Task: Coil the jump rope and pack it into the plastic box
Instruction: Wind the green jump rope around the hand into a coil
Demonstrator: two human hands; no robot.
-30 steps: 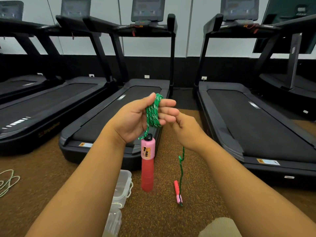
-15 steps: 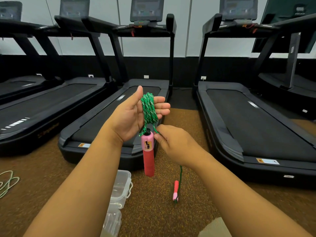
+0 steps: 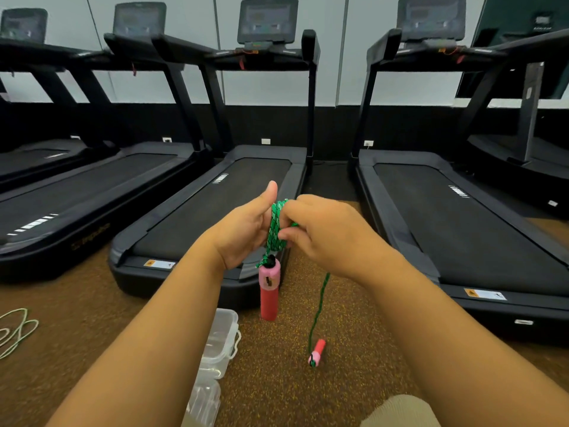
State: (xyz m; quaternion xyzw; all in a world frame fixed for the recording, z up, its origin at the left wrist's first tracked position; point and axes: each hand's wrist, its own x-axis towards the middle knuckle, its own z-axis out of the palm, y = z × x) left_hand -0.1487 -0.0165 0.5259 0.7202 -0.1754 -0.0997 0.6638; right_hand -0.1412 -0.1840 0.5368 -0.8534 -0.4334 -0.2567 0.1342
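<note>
Left hand [image 3: 243,232] grips green rope coil [image 3: 275,226]; right hand [image 3: 326,232] pinches the coil too. Two pink handles: one [image 3: 269,288] hangs just below both grips, one [image 3: 317,352] dangles lower right. Two clear plastic boxes [image 3: 220,343] on floor, below left grip.

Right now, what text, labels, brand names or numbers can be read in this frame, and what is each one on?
Nothing is legible.
Brand lettering on the left treadmill's side rail: blurred.
Warning stickers on the middle treadmill and right treadmill: triangle symbol only, print too small.
Console screens: too blurred.
Label on the hanging pink handle: unreadable.
</note>
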